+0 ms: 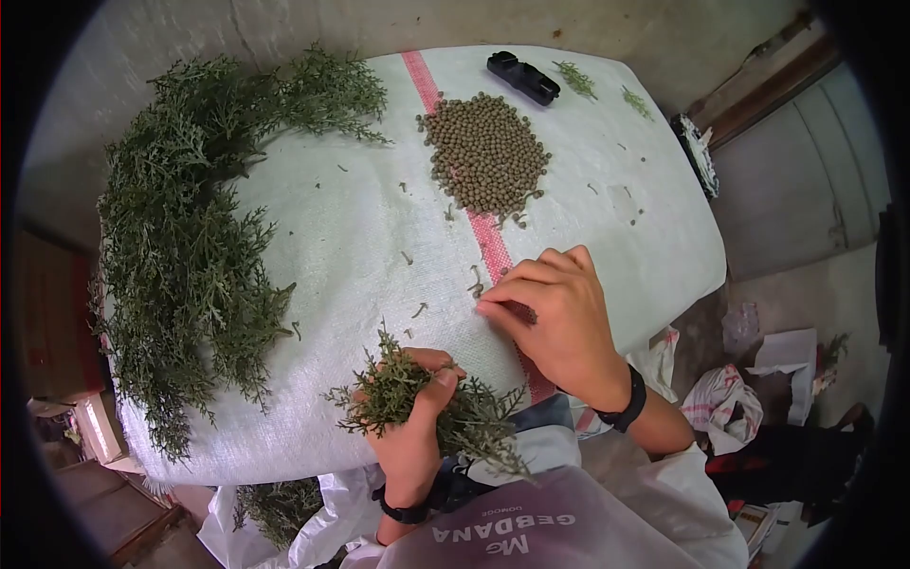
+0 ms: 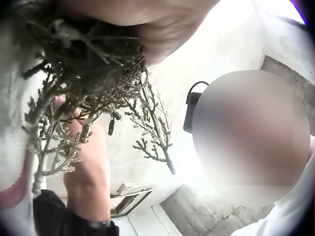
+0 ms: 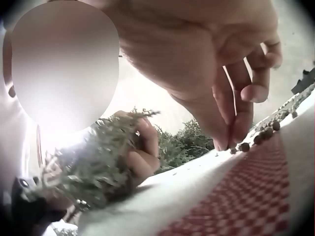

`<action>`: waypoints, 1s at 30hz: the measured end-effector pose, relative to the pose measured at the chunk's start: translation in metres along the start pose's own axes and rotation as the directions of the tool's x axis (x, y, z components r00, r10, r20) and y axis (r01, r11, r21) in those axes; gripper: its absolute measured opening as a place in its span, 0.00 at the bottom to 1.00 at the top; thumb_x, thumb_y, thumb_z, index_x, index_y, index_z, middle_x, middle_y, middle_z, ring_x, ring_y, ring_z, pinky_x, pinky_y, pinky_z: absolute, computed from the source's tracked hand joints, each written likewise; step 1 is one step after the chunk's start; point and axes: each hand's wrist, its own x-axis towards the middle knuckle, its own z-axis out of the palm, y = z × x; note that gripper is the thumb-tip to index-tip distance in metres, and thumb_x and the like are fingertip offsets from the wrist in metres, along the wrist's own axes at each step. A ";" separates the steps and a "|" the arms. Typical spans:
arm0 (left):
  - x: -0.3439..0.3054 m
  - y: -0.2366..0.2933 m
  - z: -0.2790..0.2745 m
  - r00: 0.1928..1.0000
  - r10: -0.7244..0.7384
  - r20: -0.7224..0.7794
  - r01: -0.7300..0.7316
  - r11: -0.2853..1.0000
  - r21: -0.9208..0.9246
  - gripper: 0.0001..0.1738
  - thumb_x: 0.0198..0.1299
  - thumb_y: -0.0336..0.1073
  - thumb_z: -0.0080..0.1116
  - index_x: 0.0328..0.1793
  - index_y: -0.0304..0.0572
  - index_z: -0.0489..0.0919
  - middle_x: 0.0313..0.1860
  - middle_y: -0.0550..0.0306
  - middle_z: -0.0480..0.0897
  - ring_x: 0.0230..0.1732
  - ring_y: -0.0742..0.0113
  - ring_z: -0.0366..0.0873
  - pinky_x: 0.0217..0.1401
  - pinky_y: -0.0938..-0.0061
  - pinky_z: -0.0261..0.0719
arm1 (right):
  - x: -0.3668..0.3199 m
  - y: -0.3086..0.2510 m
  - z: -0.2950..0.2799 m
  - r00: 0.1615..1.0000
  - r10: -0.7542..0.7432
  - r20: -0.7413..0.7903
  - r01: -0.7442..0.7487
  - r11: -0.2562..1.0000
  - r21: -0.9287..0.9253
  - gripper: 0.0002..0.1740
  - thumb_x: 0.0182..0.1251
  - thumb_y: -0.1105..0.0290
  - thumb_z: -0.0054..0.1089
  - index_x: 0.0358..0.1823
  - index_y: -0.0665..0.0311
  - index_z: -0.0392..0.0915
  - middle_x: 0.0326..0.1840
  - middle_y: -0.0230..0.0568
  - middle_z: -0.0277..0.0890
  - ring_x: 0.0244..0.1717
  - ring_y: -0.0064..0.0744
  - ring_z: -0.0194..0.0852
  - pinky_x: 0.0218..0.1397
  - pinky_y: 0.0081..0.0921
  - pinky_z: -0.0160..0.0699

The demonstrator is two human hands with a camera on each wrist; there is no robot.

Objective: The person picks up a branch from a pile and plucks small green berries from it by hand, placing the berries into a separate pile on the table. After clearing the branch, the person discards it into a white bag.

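My left hand [image 1: 414, 441] grips a bunch of green conifer sprigs [image 1: 389, 384], with leafy ends sticking out on both sides. The same sprigs [image 2: 78, 64] hang under the hand in the left wrist view. To the right, my right hand [image 1: 569, 327] is low over the white sack [image 1: 360, 237], thumb and forefinger tips together on a small brown ball [image 1: 478, 292] beside the red stripe. In the right wrist view the fingertips [image 3: 227, 142] meet close to the sack, with several brown balls [image 3: 258, 139] alongside. The other fingers are loosely bent.
A pile of brown balls [image 1: 485, 156] lies on the sack beyond my hands, with a black plastic object [image 1: 523, 78] behind it. Leafy branches [image 1: 180, 237] cover the left side. Small stem bits [image 1: 420, 310] are scattered between. Bags and cloth [image 1: 722, 408] lie at lower right.
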 end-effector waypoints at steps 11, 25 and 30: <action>0.005 -0.011 -0.004 0.996 0.002 0.092 -0.004 1.000 0.026 0.05 0.55 0.25 0.65 0.38 0.33 0.80 0.33 0.61 0.83 0.33 0.76 0.76 0.41 0.78 0.75 | -0.040 -0.032 -0.001 0.825 0.395 0.405 -0.459 0.048 0.887 0.09 0.64 0.81 0.65 0.46 0.70 0.83 0.38 0.47 0.86 0.34 0.29 0.85 0.36 0.23 0.84; 0.008 -0.017 0.011 0.981 0.143 0.131 -0.162 0.976 0.148 0.06 0.53 0.22 0.65 0.36 0.34 0.79 0.32 0.63 0.82 0.33 0.77 0.76 0.39 0.78 0.75 | -0.055 -0.020 0.019 0.795 0.388 0.466 -0.369 -0.300 0.879 0.07 0.66 0.78 0.64 0.44 0.68 0.83 0.39 0.44 0.85 0.35 0.25 0.82 0.38 0.19 0.79; 0.006 -0.017 0.015 0.997 0.016 0.079 -0.022 0.996 0.085 0.07 0.51 0.22 0.65 0.36 0.36 0.80 0.32 0.62 0.83 0.33 0.77 0.77 0.38 0.78 0.75 | -0.053 -0.015 0.023 0.820 0.392 0.417 -0.371 -0.190 0.909 0.08 0.67 0.77 0.64 0.46 0.71 0.82 0.40 0.43 0.83 0.38 0.25 0.81 0.41 0.20 0.78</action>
